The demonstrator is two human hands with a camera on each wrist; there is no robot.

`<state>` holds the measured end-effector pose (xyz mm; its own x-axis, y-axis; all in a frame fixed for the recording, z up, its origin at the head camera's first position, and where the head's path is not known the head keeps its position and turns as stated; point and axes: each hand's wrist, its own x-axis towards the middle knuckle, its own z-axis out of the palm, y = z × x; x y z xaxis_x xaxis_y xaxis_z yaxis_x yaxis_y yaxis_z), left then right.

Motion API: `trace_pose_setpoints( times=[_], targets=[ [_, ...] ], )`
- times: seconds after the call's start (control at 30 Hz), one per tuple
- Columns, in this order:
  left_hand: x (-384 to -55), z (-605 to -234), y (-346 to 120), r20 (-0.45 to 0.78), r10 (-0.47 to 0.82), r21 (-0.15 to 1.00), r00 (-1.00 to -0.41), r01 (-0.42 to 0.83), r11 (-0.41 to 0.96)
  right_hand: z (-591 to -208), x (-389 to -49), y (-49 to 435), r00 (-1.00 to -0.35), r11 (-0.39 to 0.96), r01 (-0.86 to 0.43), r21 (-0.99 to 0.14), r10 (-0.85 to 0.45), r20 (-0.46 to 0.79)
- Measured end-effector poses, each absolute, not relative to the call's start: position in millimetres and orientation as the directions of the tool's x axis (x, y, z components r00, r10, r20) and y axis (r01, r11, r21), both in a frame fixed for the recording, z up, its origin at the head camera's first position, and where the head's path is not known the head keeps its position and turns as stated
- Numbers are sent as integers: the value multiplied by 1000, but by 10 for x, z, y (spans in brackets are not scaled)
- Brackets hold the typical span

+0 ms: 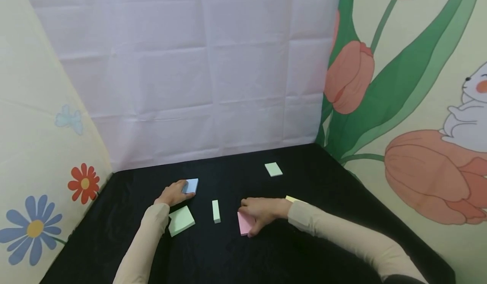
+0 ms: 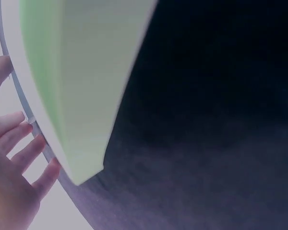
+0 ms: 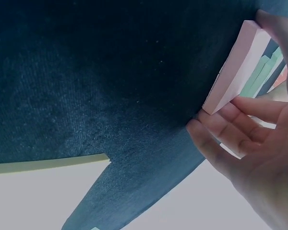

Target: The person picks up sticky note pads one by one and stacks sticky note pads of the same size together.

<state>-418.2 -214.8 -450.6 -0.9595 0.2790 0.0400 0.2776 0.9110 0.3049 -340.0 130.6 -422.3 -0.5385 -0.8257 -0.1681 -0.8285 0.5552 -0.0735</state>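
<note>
In the head view, my left hand (image 1: 173, 194) holds a light blue sticky note pad (image 1: 191, 186) at the back left, its thumb at the near edge. Closer to me, beside that wrist, lies a larger green pad (image 1: 181, 221); in the left wrist view this green pad (image 2: 86, 86) looms large and hides part of what lies by the hand (image 2: 14, 167). My right hand (image 1: 264, 211) grips a pink sticky note pad (image 1: 245, 223) near the middle. The right wrist view has the pink pad (image 3: 237, 67) between thumb and fingers (image 3: 216, 129).
A narrow pale green pad (image 1: 216, 211) lies between the hands. Another pale green pad (image 1: 273, 169) sits at the back right. Behind the right wrist a yellow pad (image 1: 294, 199) partly shows. The black-covered table (image 1: 228, 258) meets a white cloth (image 1: 182, 89) behind.
</note>
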Motion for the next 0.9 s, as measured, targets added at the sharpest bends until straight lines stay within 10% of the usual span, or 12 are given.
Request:
trace_pose_setpoints(
  times=[0.9],
  targets=[
    [-4191, -4490, -2104, 15, 252, 320, -968, 243, 916, -4192, -3368, 1249, -601, 616, -786, -56, -782, -163]
  ],
)
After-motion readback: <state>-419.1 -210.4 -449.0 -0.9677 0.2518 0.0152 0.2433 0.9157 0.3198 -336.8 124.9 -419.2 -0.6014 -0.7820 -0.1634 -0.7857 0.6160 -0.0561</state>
